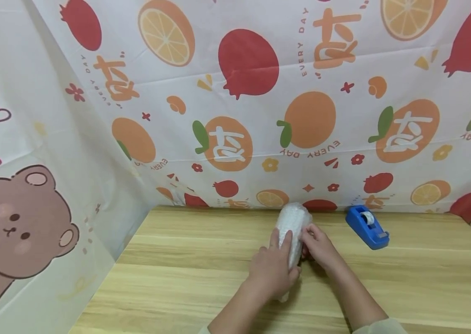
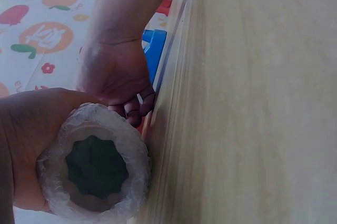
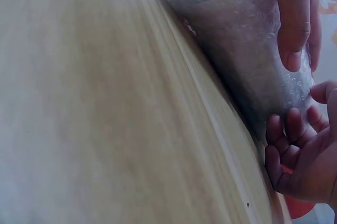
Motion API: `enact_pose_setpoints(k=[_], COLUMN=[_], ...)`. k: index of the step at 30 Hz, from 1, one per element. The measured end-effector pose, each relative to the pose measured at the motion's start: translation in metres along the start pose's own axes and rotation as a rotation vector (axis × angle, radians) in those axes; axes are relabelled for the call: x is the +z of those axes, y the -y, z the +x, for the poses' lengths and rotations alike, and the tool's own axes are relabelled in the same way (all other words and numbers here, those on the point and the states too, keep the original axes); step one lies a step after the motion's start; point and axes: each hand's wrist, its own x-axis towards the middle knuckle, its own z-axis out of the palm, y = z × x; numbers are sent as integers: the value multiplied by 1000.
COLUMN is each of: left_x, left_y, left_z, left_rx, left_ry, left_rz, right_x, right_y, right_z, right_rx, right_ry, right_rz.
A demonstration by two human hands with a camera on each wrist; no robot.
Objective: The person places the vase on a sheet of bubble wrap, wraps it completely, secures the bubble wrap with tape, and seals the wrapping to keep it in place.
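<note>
A cylindrical bundle in clear bubble wrap point(image 1: 293, 220) lies lengthwise on the wooden table. At its near end, the left wrist view shows a round opening with a dark green, scalloped shape point(image 2: 97, 167) inside; what the wrapped object is I cannot tell. My left hand point(image 1: 272, 269) lies over the bundle and grips it, its thumb point(image 3: 293, 45) reaching down the side. On the bundle's right side, my right hand point(image 1: 320, 246) pinches at the bubble wrap, with its fingers point(image 3: 295, 124) curled against the lower side near the tabletop.
To the right of the bundle, a blue tape dispenser point(image 1: 367, 227) with a roll of tape stands near the back of the table point(image 1: 185, 269). Behind the table hangs a fruit-printed cloth point(image 1: 260, 106); at the left is a bear-printed cloth point(image 1: 93, 260).
</note>
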Motion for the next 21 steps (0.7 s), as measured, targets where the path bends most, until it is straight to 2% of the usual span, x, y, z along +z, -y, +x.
enact_pose_setpoints(k=[5, 11, 21], left_x=[2, 3, 4], left_y=[2, 4, 1], left_z=[0, 1, 1], left_rx=[-12, -7, -13], left_ry=[-5, -14, -24], left_rz=[-42, -51, -36], right_x=[-2, -5, -4], right_y=[-1, -2, -3], right_z=[0, 2, 2], right_rx=[-16, 22, 15], right_ry=[59, 100, 94], right_rz=[10, 6, 67])
